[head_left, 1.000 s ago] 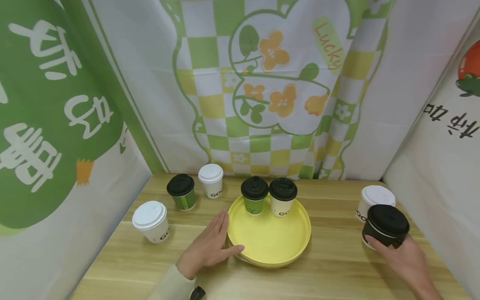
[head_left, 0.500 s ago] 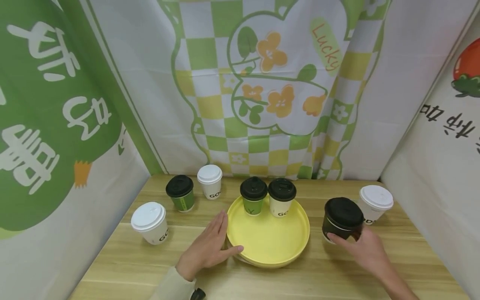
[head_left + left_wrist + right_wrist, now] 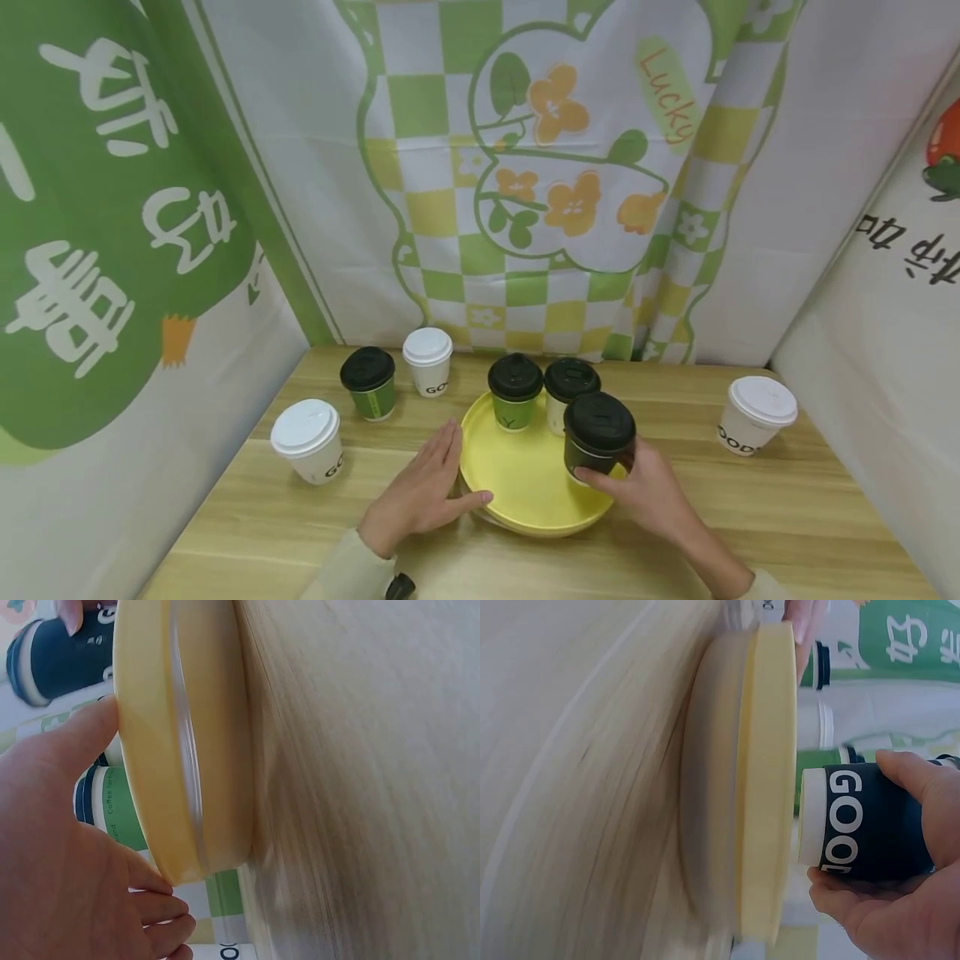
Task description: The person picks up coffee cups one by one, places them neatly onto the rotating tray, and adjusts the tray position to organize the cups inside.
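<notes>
Even, bright, diffuse light with only faint soft shadows under the paper cups and the round yellow plastic tray (image 3: 525,492), head view sharp but bowed toward its edges, both wrist views turned sideways with the pale wooden tabletop (image 3: 375,780) streaked by motion blur.

A round tray (image 3: 525,508) sits near the middle of the wooden table (image 3: 787,517). Two lidded cups (image 3: 514,402) (image 3: 567,392) stand side by side at its back. In front of the right one, the right hand (image 3: 651,492) holds a third lidded cup (image 3: 598,437) just above the tray's right part. The left hand (image 3: 420,496) rests against the tray's left rim. Left of the tray stand three more cups: two (image 3: 368,394) (image 3: 428,361) at the back, one (image 3: 308,440) nearer the front. Another cup (image 3: 756,415) stands well apart at the right.
</notes>
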`<state>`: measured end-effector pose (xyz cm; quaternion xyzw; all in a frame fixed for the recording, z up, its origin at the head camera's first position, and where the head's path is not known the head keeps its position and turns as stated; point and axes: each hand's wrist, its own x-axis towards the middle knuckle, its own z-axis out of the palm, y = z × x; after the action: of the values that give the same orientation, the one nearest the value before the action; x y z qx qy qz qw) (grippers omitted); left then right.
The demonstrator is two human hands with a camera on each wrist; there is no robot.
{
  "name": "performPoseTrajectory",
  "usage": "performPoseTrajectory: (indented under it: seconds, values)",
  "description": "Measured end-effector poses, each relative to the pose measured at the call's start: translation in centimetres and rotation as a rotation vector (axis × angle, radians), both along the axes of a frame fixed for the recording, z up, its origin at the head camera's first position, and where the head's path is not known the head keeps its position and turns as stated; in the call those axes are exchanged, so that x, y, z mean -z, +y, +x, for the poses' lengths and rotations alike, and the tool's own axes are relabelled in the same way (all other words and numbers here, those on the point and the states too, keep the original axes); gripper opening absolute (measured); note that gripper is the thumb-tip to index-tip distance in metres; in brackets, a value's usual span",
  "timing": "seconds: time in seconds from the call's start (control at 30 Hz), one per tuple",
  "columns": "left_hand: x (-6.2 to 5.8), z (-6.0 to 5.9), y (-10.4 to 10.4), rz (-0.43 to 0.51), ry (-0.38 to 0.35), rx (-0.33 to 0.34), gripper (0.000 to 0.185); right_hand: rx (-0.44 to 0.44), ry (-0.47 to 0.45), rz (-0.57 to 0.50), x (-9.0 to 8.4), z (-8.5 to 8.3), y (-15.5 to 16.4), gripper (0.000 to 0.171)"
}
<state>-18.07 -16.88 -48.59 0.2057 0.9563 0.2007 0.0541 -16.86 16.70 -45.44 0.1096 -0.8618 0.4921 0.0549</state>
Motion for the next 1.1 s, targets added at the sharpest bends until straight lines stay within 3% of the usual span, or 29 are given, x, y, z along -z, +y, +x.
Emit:
performPoseTrajectory:
  seconds: [0.6,1.1]
  values:
    - [-0.1,-0.1,0.2,-0.031,0.028,-0.003,0.107,-0.136,0.029,-0.077,2.2,-3.2,-8.9,0.071]
    - [-0.1,-0.1,0.1,-0.021,0.043,0.005,0.11,-0.157,0.03,-0.055,3.7,-4.1,-11.7,0.071]
